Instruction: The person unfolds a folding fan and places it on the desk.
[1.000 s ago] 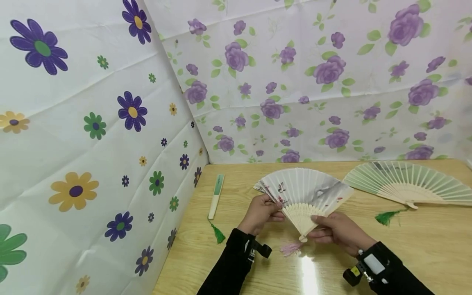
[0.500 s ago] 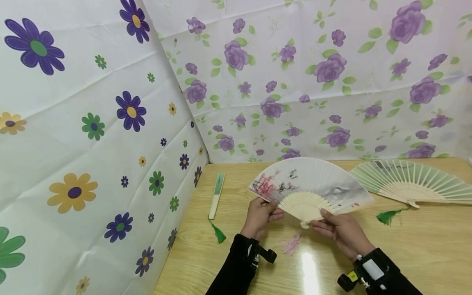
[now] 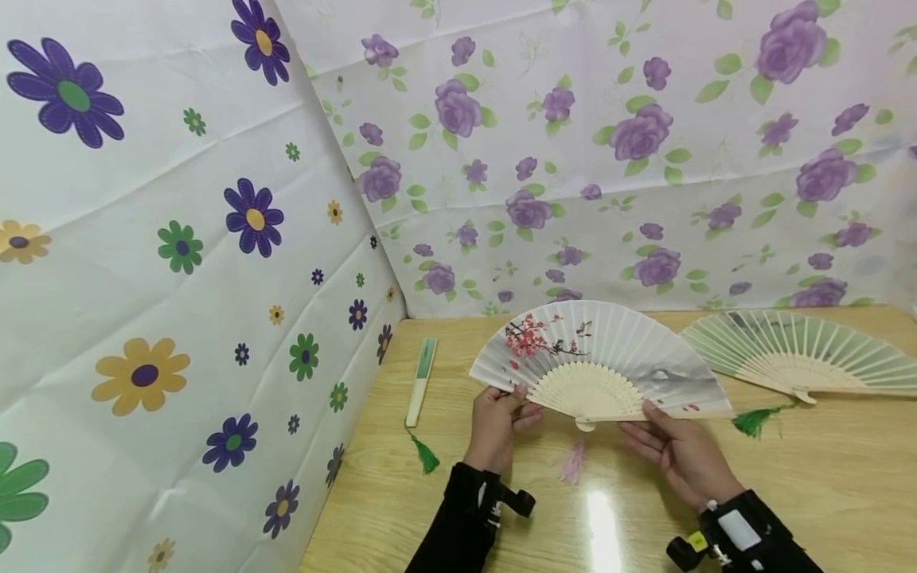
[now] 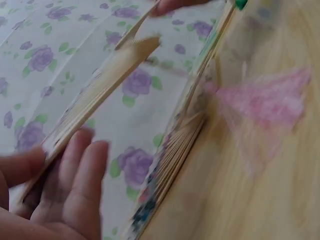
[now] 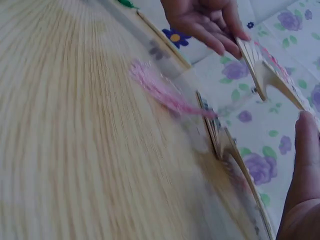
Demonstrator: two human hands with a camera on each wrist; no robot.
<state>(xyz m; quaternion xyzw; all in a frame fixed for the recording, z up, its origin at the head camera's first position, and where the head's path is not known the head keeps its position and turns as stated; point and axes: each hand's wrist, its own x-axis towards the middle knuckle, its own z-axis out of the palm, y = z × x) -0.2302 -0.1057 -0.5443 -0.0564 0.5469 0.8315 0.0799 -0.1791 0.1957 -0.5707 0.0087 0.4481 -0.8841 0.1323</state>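
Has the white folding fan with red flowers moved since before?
Yes, up the head view: the white fan has its pivot about level with the lower end of the closed green-and-cream folding fan, no longer below.

White folding fan [image 3: 623,338], spread wide, pale slatted ribs [image 3: 583,390], red blossoms [image 3: 526,338] printed left, grey wash right. Held off the table [image 3: 559,533], arc up, pivot [image 3: 585,424] at bottom; pink tassel [image 3: 573,464] hangs below. Left hand [image 3: 494,428] pinches lower left edge, right hand [image 3: 680,455] lower right.
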